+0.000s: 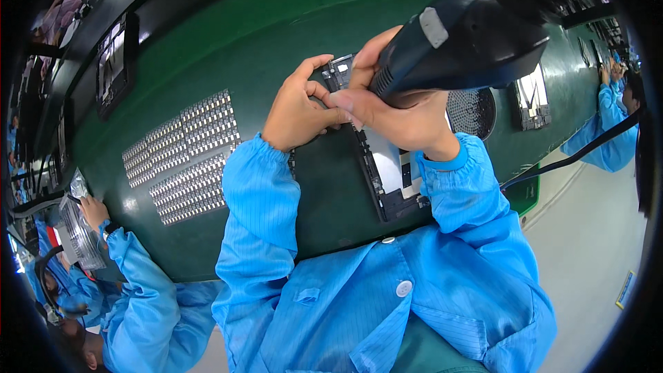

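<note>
Item: electric screwdriver (459, 41), dark blue-black, smooth moulded plastic body with a small grey tab on top, bulky and rounded, tapering to a ribbed collar. It sits in your right hand (400, 114), tilted, nose pointing down and left toward the upper end of the device frame (383, 166). Your right fingers are clamped around the collar; the tip itself is hidden behind them.

Item: device frame, long flat rectangle, dark edge with a pale grey metallic panel inside, lying on the desk (276, 48) directly in front of you, between your two forearms.

Item: your left hand (297, 107), wrist bent, fingers curled and drawn together at the frame's upper corner, thumb and forefinger pinched right beside the screwdriver's nose. Whether they grip a small part, you cannot tell.

Item: desk, green, matte, smooth surface.

Item: trays of small parts (183, 155), left of your left sleeve, silvery pieces in close rows, two blocks.

Item: round perforated disc (473, 112), dark, just beyond your right wrist.

Item: another person's hand (93, 211), far left, on a clear crinkled bag (76, 228).
</note>
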Available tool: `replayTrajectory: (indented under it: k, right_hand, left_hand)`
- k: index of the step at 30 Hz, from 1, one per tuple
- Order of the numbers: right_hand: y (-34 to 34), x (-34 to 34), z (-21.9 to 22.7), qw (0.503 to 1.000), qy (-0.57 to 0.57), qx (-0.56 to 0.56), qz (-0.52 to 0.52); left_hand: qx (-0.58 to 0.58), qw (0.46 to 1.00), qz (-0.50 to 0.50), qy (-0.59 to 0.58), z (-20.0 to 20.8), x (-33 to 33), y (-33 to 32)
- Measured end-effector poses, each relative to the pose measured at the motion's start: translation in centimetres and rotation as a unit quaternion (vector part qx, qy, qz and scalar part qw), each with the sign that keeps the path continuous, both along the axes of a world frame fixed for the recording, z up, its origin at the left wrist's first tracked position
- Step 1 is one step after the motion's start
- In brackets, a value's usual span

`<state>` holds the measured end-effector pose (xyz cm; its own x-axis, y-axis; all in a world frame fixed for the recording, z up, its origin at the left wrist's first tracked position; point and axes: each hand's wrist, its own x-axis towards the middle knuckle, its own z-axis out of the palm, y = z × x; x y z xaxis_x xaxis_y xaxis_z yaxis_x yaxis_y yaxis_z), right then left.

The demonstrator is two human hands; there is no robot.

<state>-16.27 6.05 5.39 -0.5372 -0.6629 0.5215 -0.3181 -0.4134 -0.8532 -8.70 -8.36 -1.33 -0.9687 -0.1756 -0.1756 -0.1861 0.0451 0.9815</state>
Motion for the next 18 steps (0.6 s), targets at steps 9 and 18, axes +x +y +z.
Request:
replayTrajectory:
  k: [9, 18]
  right_hand:
    - [0.0, 0.0, -0.2, 0.999, 0.023, 0.029, 0.018]
    - [0.5, 1.3, 0.8, 0.974, 0.179, 0.141, 0.006]
  left_hand:
    - [0.029, 1.0, 0.007, -0.006, 0.0, 0.0, 0.0]
    - [0.035, 0.999, 0.015, 0.016, -0.5, 0.1, -0.2]
